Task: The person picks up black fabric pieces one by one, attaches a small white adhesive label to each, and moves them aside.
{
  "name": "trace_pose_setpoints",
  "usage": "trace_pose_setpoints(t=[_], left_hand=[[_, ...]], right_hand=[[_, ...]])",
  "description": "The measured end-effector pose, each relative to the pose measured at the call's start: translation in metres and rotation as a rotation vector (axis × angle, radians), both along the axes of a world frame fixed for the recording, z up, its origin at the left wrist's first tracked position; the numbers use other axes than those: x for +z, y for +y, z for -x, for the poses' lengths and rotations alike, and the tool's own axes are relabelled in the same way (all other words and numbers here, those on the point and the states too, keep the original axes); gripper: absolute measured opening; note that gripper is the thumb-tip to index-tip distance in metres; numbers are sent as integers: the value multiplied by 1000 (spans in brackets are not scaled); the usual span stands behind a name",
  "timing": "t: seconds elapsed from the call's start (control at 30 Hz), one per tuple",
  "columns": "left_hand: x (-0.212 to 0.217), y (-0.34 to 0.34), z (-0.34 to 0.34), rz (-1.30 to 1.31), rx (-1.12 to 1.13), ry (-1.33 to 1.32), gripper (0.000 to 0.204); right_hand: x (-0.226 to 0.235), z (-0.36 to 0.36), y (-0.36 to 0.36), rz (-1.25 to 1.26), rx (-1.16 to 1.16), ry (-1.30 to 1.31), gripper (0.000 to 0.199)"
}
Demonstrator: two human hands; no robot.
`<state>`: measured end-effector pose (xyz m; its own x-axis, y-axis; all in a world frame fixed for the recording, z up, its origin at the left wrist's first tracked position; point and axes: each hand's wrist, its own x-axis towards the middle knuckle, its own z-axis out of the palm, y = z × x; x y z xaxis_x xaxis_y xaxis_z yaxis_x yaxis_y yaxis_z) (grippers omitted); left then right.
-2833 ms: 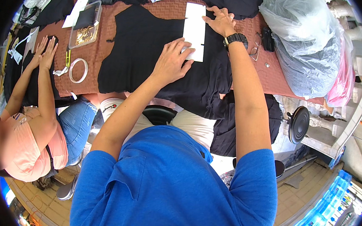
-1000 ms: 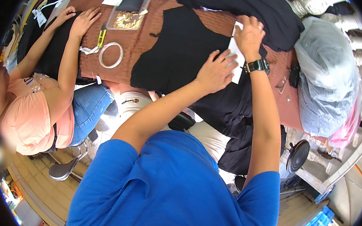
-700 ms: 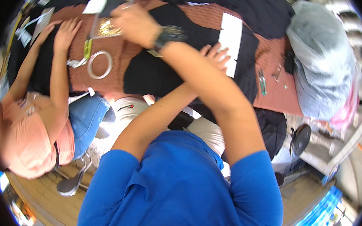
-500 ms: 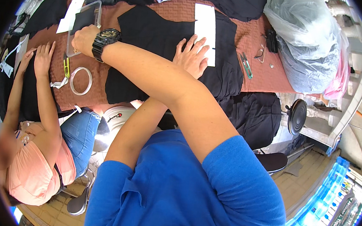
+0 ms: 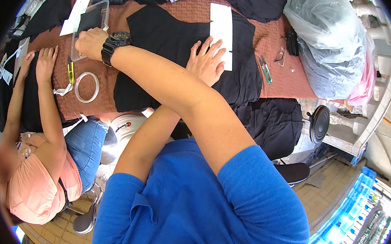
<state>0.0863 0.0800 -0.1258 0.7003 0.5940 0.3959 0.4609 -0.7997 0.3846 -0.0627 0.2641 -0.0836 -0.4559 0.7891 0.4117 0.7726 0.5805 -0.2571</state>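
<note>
Count: 1 clear plastic tray (image 5: 89, 26), 1 tape ring (image 5: 87, 87), 1 white paper pattern strip (image 5: 222, 30), 1 green snips (image 5: 265, 70), 1 pair of glasses (image 5: 281, 53), 2 bagged bundles (image 5: 330, 38).

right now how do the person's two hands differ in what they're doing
The right hand is reached across the body to the clear plastic tray at the table's left, knuckles curled at its edge; the left hand lies flat, fingers spread, on the black fabric beside the white paper strip. The right wrist wears a black watch; the left is bare. Both rest on the table.
</note>
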Motion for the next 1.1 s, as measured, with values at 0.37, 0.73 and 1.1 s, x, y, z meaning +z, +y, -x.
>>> trace_pose_setpoints(t=[0.37, 0.73, 1.1], left_hand=[[-4, -1, -2, -31, 4, -6, 37], [1, -4, -4, -45, 27, 17, 40], [6, -3, -2, -39, 18, 77, 40]], right_hand=[[57, -70, -76, -7, 87, 736, 8], [22, -284, -247, 244, -491, 1449, 16], [4, -314, -288, 279, -601, 1514, 17]])
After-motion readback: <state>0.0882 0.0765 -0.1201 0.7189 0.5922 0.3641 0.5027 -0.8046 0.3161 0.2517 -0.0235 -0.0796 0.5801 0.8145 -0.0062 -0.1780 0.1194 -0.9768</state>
